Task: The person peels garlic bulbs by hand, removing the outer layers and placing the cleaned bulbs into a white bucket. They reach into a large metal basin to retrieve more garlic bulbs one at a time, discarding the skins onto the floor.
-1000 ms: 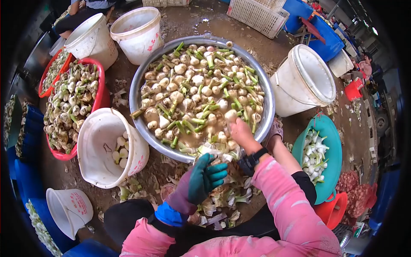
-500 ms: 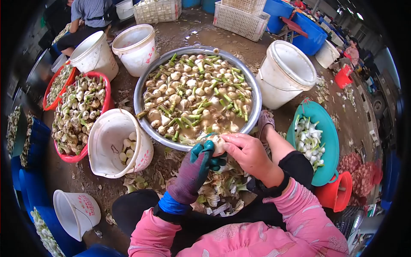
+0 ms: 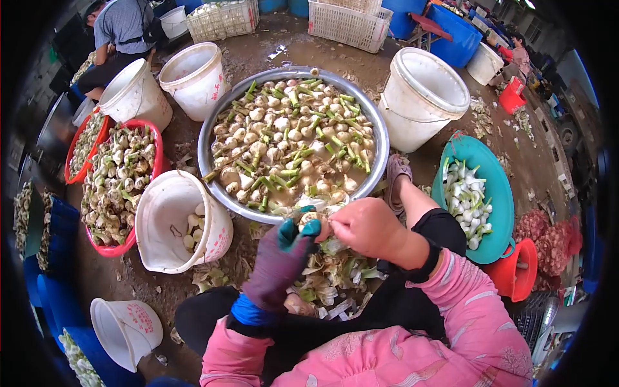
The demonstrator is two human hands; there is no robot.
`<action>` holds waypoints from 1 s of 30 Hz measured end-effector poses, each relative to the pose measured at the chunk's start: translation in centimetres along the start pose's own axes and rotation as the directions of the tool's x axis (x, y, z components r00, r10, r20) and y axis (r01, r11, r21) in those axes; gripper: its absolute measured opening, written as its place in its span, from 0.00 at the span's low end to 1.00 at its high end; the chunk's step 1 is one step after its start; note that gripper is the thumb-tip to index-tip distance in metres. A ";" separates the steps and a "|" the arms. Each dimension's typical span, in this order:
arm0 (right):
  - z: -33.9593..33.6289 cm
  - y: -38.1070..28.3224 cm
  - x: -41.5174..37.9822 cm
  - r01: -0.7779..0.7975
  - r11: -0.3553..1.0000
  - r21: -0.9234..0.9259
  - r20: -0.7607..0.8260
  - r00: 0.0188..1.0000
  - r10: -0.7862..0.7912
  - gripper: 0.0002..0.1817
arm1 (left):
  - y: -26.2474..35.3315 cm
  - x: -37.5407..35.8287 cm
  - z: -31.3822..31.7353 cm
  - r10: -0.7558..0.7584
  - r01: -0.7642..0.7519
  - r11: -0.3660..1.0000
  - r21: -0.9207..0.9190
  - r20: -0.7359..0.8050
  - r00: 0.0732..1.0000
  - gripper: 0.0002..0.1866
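Note:
My left hand (image 3: pixel 284 248), in a purple and green glove, is closed round a garlic bulb (image 3: pixel 308 222) at the near rim of a metal basin (image 3: pixel 384 151). From the right, my bare right hand (image 3: pixel 377 231) pinches at the bulb's side, its fingers curled; whether loose skin is between them is hidden. Garlic bulbs (image 3: pixel 290 138) with cut green stems float in the basin's brown water. Below my hands lies a heap of peeled-off garlic skins (image 3: pixel 329 277), partly covered by my wrists.
A white bucket (image 3: pixel 151 238) with a few peeled bulbs stands left, by a red tub (image 3: pixel 106 248) of garlic. At right are a teal basin (image 3: pixel 500 206) of white bulbs and a red bucket (image 3: pixel 525 271). Another white bucket (image 3: pixel 393 122) stands behind. A person (image 3: pixel 122 39) sits far left.
My right hand has turned over and curled, and its fingers have drawn to the bulb's right side. The bulb and left hand have shifted slightly left. The view has tilted a little.

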State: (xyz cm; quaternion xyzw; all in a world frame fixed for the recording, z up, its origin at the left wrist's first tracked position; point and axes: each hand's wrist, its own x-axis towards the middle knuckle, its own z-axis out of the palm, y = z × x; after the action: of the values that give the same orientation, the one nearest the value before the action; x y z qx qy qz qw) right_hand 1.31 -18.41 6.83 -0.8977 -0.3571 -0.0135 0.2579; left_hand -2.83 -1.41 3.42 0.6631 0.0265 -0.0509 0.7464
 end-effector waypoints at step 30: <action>2.7 3.1 0.1 -0.762 0.199 0.616 0.727 0.648 0.229 0.11 | 0.3 0.4 1.2 0.222 -0.231 0.950 0.211 0.066 0.973 0.15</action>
State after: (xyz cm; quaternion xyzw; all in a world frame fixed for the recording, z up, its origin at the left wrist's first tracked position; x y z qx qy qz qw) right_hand 2.96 -18.90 3.11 -0.6444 -0.0299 0.4918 0.5848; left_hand -2.48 -2.58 3.80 0.7382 -0.0707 0.0189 0.6706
